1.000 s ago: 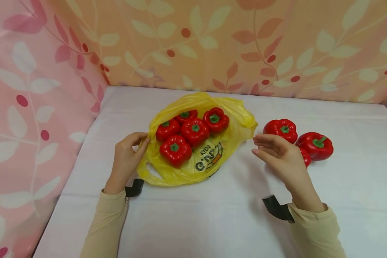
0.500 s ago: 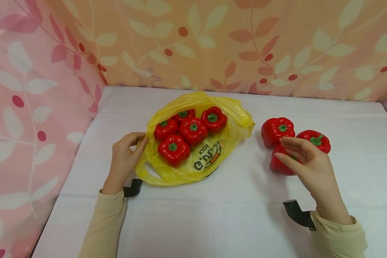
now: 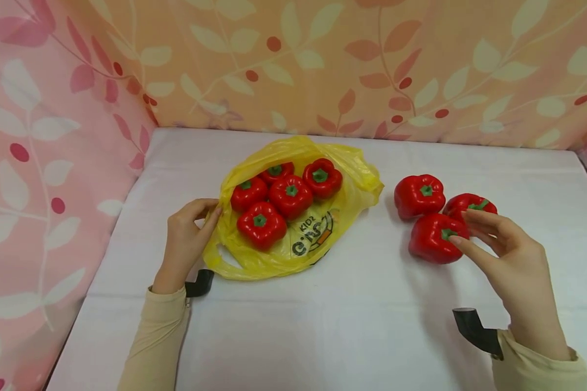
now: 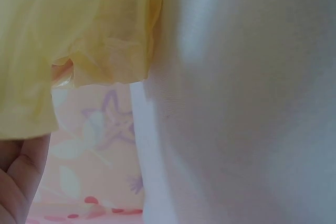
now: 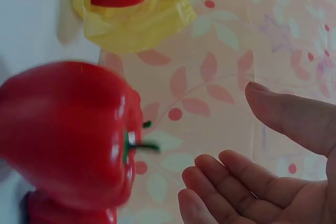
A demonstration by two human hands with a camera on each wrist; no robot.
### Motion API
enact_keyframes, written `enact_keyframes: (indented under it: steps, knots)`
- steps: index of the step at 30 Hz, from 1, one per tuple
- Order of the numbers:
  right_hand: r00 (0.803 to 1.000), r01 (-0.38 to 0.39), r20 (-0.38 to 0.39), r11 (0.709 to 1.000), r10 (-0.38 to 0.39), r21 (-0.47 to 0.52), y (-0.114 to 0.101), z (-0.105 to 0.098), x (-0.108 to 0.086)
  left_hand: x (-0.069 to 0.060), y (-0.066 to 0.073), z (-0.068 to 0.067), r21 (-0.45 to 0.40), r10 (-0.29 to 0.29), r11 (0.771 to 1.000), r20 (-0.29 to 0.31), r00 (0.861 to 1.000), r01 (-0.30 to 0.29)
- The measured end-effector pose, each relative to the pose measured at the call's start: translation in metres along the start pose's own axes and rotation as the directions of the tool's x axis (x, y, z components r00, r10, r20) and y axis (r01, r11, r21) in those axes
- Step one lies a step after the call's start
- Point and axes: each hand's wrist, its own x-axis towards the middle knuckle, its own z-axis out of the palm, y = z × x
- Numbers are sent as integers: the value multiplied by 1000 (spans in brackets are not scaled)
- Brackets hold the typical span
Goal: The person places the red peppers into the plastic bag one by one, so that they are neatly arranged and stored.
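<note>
A yellow plastic bag [image 3: 357, 179] lies with its mouth open toward me, several red bell peppers [image 3: 261, 231] inside it. My left hand [image 3: 188, 236] pinches the bag's left rim between thumb and fingers. In the left wrist view the fingers [image 4: 29, 169] show at the edge of the yellow bag [image 4: 100, 30]. To the right, my right hand [image 3: 520, 271] hovers over the nearest loose bell pepper [image 3: 430, 241], thumb and fingers spread. The right wrist view has that hand [image 5: 262, 177] apart from the large bell pepper [image 5: 63, 129], holding nothing.
Two more loose bell peppers stand behind the nearest one, one at the back left [image 3: 416, 198] and one at the back right [image 3: 462, 203], partly covered by my fingers. A white cloth [image 3: 303, 331] covers the table. A patterned curtain [image 3: 313, 65] rises behind it.
My right hand has moved right and toward me, from beside the bag's right edge to over the loose peppers. The left hand stays at the bag's rim.
</note>
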Motion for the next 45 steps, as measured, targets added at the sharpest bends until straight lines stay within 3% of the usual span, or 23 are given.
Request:
enact_keyframes:
  steps: [2,6,12,16,20,25,31,38,41,45]
  knots:
    - [999,-29,-15,999,29,-12,3,-2,0,0,1,-1,1,-4,1000,0,1000,4]
    - [998,-50,34,987,55,-156,9,-3,3,-1,0,-3,9,-19,1000,-5,1000,19]
    - [994,58,103,955,-29,-292,14,11,5,-2,-2,-1,-3,-20,1000,-4,1000,20]
    - [992,123,68,952,-108,-279,17,20,4,-2,-3,0,1,-17,1000,-4,1000,17]
    - [988,148,-14,959,-156,-243,21,29,4,-1,-2,0,-6,-4,1000,-7,1000,4]
    - [991,72,-92,974,-93,-216,27,37,2,-2,-3,2,-18,4,1000,-3,1000,-4]
    - [999,-13,-45,977,3,-213,31,36,4,-1,-2,3,-24,-6,1000,0,1000,6]
    - [998,-48,-44,982,41,-182,30,36,0,-3,-2,3,-35,-27,999,8,1000,28]
    - [999,-14,-43,991,8,-134,26,38,-2,-3,-2,3,-30,-22,999,7,1000,22]
    - [992,122,-5,990,-123,-68,16,48,-5,-1,-1,4,-24,-25,999,11,1000,25]
